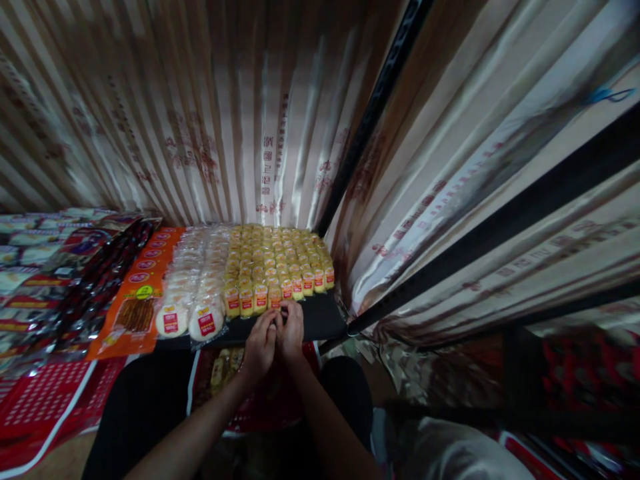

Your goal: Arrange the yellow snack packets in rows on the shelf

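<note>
Head view: both bare hands work at the front edge of a black shelf, forearms reaching up from the bottom of the view. Left hand and right hand sit side by side, fingers bent inward, fingertips nearly meeting at the foot of one front-row yellow pack. Cannot tell whether either hand grips it or only touches it; the fingers hide the contact.

That pack stands upright in the front row, red label facing out, neighbours close on both sides. Yellow rows run back behind it to the curtain, filling the right part of the shelf. Front line steps slightly: packs at the right stand a little farther back than those at the left.

Next to the left, two rows of clear-wrapped white rounds, red labels on the front ones. Beyond those, an orange bag printed with brown sticks, then dark glossy packets, partly blurred.

Below the hands, between two dark-clad knees, a red basket holds more yellow packs near its left side. Second red basket, perforated, at lower left. Black post slants up from the shelf's far right corner, against the curtain.
</note>
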### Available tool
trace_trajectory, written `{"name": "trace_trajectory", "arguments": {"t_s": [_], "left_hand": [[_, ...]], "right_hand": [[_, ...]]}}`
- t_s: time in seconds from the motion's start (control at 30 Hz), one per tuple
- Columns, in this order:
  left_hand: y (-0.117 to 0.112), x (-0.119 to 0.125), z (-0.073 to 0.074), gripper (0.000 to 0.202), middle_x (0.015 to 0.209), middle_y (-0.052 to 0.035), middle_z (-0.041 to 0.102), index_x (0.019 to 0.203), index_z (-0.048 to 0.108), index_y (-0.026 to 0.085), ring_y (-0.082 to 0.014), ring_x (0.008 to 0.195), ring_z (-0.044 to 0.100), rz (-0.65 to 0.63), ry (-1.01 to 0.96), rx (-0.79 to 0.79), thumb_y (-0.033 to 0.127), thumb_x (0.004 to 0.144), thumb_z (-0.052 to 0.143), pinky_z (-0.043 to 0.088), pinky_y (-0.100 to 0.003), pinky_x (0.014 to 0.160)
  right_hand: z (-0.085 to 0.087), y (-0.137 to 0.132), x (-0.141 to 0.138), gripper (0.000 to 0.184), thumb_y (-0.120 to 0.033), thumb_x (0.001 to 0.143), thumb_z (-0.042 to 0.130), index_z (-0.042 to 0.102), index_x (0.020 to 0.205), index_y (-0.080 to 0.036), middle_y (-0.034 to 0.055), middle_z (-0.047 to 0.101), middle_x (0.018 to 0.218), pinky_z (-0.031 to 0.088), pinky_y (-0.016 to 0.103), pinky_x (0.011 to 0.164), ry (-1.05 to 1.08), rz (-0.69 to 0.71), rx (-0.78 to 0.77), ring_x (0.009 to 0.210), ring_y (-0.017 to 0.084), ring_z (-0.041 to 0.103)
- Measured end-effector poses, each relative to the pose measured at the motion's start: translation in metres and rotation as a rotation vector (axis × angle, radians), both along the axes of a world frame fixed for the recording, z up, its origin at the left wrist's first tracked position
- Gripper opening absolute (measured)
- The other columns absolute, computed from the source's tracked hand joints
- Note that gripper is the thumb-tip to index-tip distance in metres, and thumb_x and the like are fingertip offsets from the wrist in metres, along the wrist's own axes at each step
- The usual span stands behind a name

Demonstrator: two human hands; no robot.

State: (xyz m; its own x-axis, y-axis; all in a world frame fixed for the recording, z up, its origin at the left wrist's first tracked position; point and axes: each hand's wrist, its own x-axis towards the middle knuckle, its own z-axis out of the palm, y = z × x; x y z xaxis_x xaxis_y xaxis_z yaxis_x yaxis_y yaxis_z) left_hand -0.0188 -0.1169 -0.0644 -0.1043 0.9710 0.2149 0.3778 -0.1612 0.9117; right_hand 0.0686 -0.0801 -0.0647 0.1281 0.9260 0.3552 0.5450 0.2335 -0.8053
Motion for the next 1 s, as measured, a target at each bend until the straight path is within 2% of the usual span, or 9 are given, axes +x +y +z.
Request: {"name": "trace_trajectory", "arguments": {"t_s": [0.27,0.43,0.5,0.6,0.7,0.77,0.87,0.93,1.0], "left_hand": [[0.002,0.0,-0.012,0.037,0.124,-0.0115,0.056,0.112,0.057,0.015,-0.0189,0.119,0.048,0.011,0.039,0.038,0.023,0.087,0.031,0.036,-0.041,0.104],[0.001,0.0,-0.015,0.038,0.126,-0.0126,0.054,0.114,0.056,0.014,-0.0194,0.12,0.047,0.006,0.065,0.063,0.022,0.087,0.031,0.036,-0.042,0.104],[0.0,0.0,-0.013,0.038,0.126,-0.012,0.054,0.114,0.056,0.014,-0.0194,0.12,0.047,-0.002,0.074,0.076,0.021,0.086,0.031,0.037,-0.041,0.103],[-0.007,-0.001,-0.003,0.036,0.124,-0.0117,0.056,0.111,0.056,0.015,-0.019,0.117,0.049,-0.007,0.098,0.097,0.02,0.085,0.032,0.039,-0.04,0.101],[-0.023,-0.003,0.008,0.032,0.108,-0.0108,0.062,0.101,0.059,0.016,-0.019,0.104,0.055,-0.019,0.155,0.108,0.018,0.084,0.033,0.044,-0.038,0.093],[-0.037,-0.005,0.008,0.029,0.094,-0.0087,0.064,0.09,0.061,0.018,-0.0186,0.092,0.058,-0.077,0.207,0.076,0.018,0.083,0.033,0.047,-0.035,0.085],[-0.054,-0.007,-0.01,0.03,0.088,-0.0085,0.065,0.084,0.062,0.018,-0.019,0.085,0.059,-0.186,0.262,-0.046,0.018,0.082,0.033,0.047,-0.034,0.08],[-0.062,-0.009,-0.029,0.032,0.097,-0.01,0.066,0.097,0.062,0.018,-0.0197,0.091,0.059,-0.216,0.256,-0.191,0.017,0.08,0.034,0.046,-0.035,0.083],[-0.068,-0.011,-0.049,0.033,0.1,-0.0112,0.067,0.104,0.061,0.018,-0.0209,0.091,0.061,-0.276,0.225,-0.404,0.019,0.079,0.039,0.046,-0.035,0.083]], "right_hand": [[0.001,0.002,-0.001,0.017,-0.018,0.081,0.044,0.06,0.087,-0.02,0.006,0.053,0.093,0.043,0.028,0.08,-0.18,-0.016,-0.045,0.09,0.018,0.049],[-0.003,0.002,-0.001,0.019,-0.018,0.082,0.044,0.063,0.083,-0.021,0.0061,0.052,0.094,0.043,0.029,0.08,-0.161,-0.035,-0.043,0.089,0.018,0.049],[-0.002,0.002,-0.001,0.02,-0.018,0.082,0.044,0.064,0.084,-0.021,0.0069,0.052,0.096,0.044,0.03,0.081,-0.134,-0.023,-0.035,0.09,0.018,0.05],[0.002,-0.003,0.002,0.023,-0.019,0.084,0.041,0.063,0.088,-0.02,0.0083,0.052,0.1,0.043,0.031,0.085,-0.061,-0.02,0.053,0.095,0.018,0.051],[0.004,-0.018,0.008,0.024,-0.023,0.087,0.038,0.061,0.093,-0.018,0.0086,0.057,0.096,0.044,0.031,0.085,0.014,-0.024,0.117,0.093,0.018,0.054],[-0.002,-0.034,0.011,0.024,-0.027,0.088,0.038,0.059,0.095,-0.018,0.0072,0.061,0.091,0.046,0.028,0.079,0.046,0.01,0.06,0.086,0.016,0.058],[-0.024,-0.06,0.016,0.024,-0.029,0.087,0.039,0.059,0.095,-0.019,0.0055,0.066,0.088,0.047,0.026,0.074,0.033,0.039,-0.11,0.081,0.016,0.062],[-0.043,-0.073,0.017,0.025,-0.028,0.087,0.038,0.06,0.093,-0.019,0.0058,0.067,0.089,0.047,0.027,0.075,-0.063,0.061,-0.23,0.083,0.017,0.063],[-0.063,-0.078,0.017,0.025,-0.023,0.086,0.039,0.063,0.09,-0.018,0.0071,0.068,0.088,0.047,0.029,0.074,-0.194,0.082,-0.349,0.083,0.019,0.063]]}}
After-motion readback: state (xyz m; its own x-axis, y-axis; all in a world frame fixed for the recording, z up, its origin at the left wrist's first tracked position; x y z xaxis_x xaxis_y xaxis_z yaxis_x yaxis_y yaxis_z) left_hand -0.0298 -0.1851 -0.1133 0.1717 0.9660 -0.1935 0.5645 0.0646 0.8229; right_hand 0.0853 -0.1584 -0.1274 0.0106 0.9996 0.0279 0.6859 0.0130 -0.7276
